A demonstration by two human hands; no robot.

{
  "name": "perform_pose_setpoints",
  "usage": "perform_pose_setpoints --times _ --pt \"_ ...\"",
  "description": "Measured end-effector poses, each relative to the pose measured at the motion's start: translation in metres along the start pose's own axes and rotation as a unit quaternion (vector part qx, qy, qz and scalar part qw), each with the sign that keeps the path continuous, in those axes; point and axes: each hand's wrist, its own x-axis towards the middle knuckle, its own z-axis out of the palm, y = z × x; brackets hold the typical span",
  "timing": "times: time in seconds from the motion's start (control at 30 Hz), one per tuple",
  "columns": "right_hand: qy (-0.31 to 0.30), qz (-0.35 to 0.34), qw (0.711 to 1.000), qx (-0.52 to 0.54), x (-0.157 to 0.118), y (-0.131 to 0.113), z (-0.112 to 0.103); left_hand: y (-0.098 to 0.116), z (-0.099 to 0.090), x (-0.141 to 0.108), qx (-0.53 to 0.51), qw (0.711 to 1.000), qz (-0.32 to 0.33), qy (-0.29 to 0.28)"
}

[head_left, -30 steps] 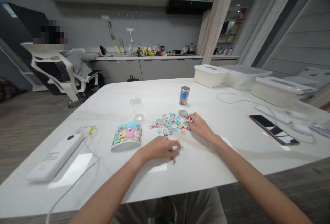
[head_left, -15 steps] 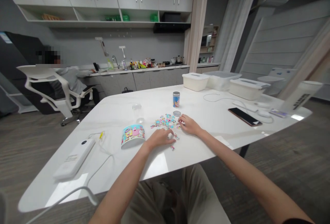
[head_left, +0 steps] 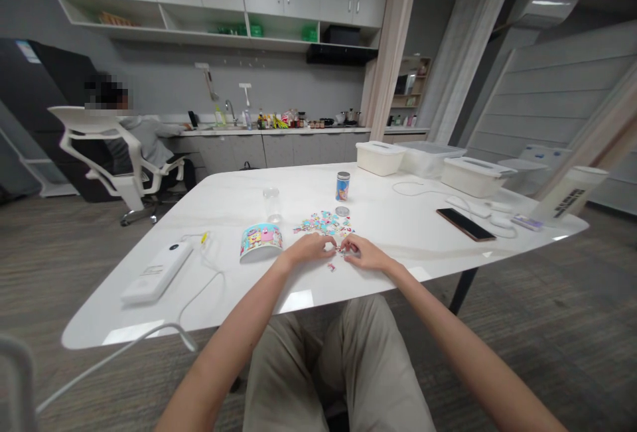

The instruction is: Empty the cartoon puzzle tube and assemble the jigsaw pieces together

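Several small colourful puzzle pieces (head_left: pixel 323 222) lie in a loose pile on the white table (head_left: pixel 223 186). On the near side of the pile, my left hand (head_left: pixel 314 247) and my right hand (head_left: pixel 362 252) almost meet, fingers curled in a pinch around small pieces between them. One loose piece (head_left: pixel 332 267) rests just below my fingers. A curved cartoon picture card (head_left: pixel 261 240) stands left of my left hand. Behind the pile are a round metal lid (head_left: pixel 342 211) and a blue printed can (head_left: pixel 342 188). A clear jar (head_left: pixel 272 205) stands behind the card.
A white power bank (head_left: pixel 158 273) with cables lies at the left. A phone (head_left: pixel 465 224), a pale cup (head_left: pixel 572 192) and a white lidded box (head_left: pixel 379 158) are to the right. A person (head_left: pixel 149 140) sits by the far counter.
My right hand has moved from the pile's right edge toward me, to the piece at my left fingertips. The camera view has shifted slightly.
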Motion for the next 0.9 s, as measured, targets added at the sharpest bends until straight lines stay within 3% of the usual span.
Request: perform_pose_setpoints --times 0.27,0.57,0.73,0.9 --pt "0.0 0.016 1.0 -0.006 0.003 0.004 0.003 0.002 -0.003 -0.001 0.007 1.0 -0.005 -0.002" --pt "-0.004 0.045 0.998 0.037 0.001 -0.004 -0.003 -0.01 -0.003 -0.003 0.059 0.998 -0.034 -0.003" --pt "0.033 0.083 0.994 0.058 0.001 -0.006 -0.006 -0.02 -0.01 -0.006 0.103 0.992 -0.069 0.001" --pt "0.098 0.14 0.985 0.007 0.002 0.003 -0.002 -0.029 -0.013 -0.009 0.129 0.987 -0.092 -0.005"
